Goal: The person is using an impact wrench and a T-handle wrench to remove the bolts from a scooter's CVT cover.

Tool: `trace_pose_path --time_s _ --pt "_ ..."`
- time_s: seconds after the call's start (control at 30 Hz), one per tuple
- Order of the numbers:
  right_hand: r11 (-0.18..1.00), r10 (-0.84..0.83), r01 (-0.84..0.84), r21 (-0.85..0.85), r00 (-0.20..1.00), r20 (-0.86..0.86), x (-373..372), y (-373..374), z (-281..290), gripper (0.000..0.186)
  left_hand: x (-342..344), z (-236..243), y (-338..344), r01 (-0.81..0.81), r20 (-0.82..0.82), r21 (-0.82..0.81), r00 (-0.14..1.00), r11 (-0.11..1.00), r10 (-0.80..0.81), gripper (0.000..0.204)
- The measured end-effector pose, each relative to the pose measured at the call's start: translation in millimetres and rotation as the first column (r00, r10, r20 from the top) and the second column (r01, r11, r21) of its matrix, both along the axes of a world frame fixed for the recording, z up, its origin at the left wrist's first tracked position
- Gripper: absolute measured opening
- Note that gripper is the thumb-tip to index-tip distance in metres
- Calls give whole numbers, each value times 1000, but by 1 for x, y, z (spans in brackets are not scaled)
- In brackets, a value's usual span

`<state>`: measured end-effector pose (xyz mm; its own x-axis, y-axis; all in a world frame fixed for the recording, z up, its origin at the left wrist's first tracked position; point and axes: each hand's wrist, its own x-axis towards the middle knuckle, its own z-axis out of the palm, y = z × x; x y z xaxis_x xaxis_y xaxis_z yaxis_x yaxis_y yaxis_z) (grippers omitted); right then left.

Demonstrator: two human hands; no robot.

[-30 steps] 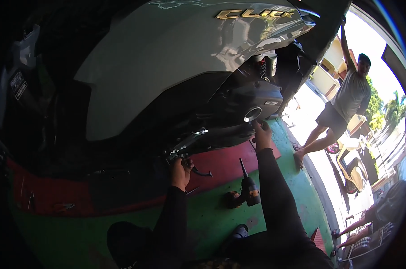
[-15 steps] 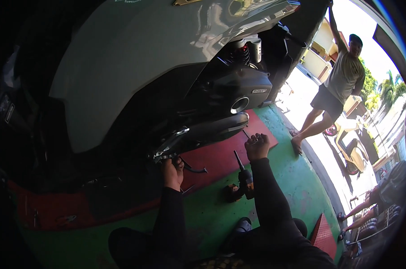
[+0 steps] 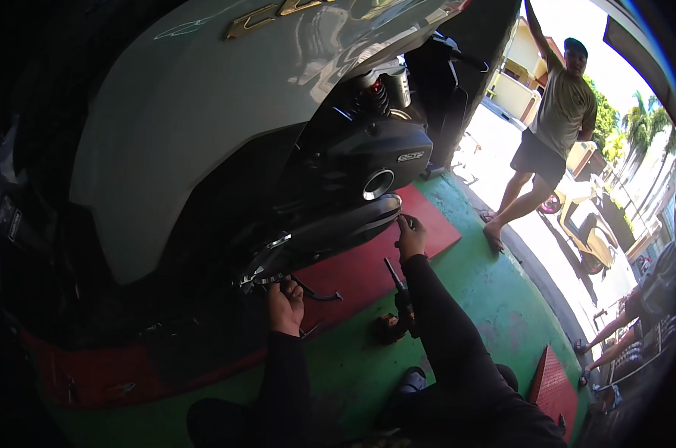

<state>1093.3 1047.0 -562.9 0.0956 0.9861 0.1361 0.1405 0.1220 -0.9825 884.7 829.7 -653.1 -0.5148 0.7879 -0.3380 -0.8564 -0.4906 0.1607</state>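
A scooter with a white side panel fills the upper left, its black exhaust pipe running low along the side. My left hand reaches up under the front end of the exhaust, fingers curled near a metal bracket; what it grips is hidden. My right hand touches the rear tip of the exhaust with its fingers closed on the edge. Both arms wear black sleeves.
A cordless drill lies on the green floor between my arms, beside a red mat. A person in a grey shirt and cap stands in the sunlit doorway. Another person's legs show at the right edge.
The view has shifted, so the scooter and exhaust sit lower in the picture. My right hand has stayed at the exhaust's rear tip and my left under its front.
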Motion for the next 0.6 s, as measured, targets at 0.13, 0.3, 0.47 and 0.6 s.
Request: trace_pose_path --time_s 0.13,0.3,0.47,0.6 --pt "979 -58 11 202 971 231 22 26 -24 28 13 4 5 22 17 31 1000 999 -23 15" --pt "918 -289 290 271 956 -44 13 -8 -41 24 16 -7 0 82 -61 191 996 978 -72 18" --pt "991 -121 130 -14 870 -478 36 -32 -67 21 12 -12 4 58 -70 189 997 980 -45 21" --pt "937 -63 90 338 994 -91 55 -31 -89 14 12 -13 14 64 -91 52 994 997 -59 22"
